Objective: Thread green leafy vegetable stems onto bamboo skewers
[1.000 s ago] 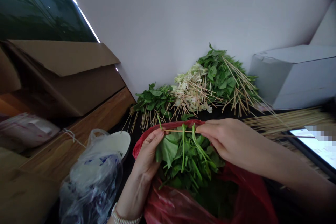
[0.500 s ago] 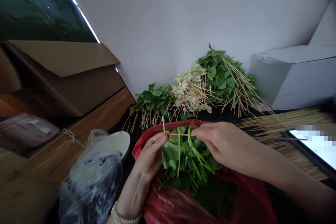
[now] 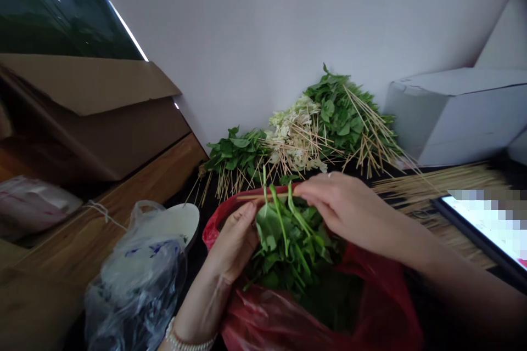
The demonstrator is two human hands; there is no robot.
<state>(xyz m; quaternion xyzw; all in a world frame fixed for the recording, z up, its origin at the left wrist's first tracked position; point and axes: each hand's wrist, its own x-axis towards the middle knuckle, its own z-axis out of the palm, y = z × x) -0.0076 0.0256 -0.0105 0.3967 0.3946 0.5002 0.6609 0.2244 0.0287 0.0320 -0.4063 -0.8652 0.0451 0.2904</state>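
My right hand [image 3: 337, 200] pinches a thin wooden skewer [image 3: 267, 196] at its right end. Green stems of leafy greens [image 3: 284, 230] are threaded on it, their leaves hanging over an open red plastic bag [image 3: 263, 312]. My left hand [image 3: 234, 241], with a beaded bracelet at the wrist, has its thumb and fingers closed at the leaves just under the skewer. The skewer's left end sticks out past my left thumb. What lies behind that thumb is hidden. More greens sit inside the bag.
Skewered greens [image 3: 236, 151] and pale leafy skewers [image 3: 296, 131] are piled against the wall. Loose skewers [image 3: 448, 186] and a tablet-like screen [image 3: 486, 236] lie at right, near a white box [image 3: 461, 115]. A plastic-wrapped bowl [image 3: 140, 269] and cardboard box [image 3: 111, 137] stand left.
The skewer has slid left, so its end now pokes out beyond my left thumb. My right hand has come nearer the stems and tilted up. The view has shifted slightly.
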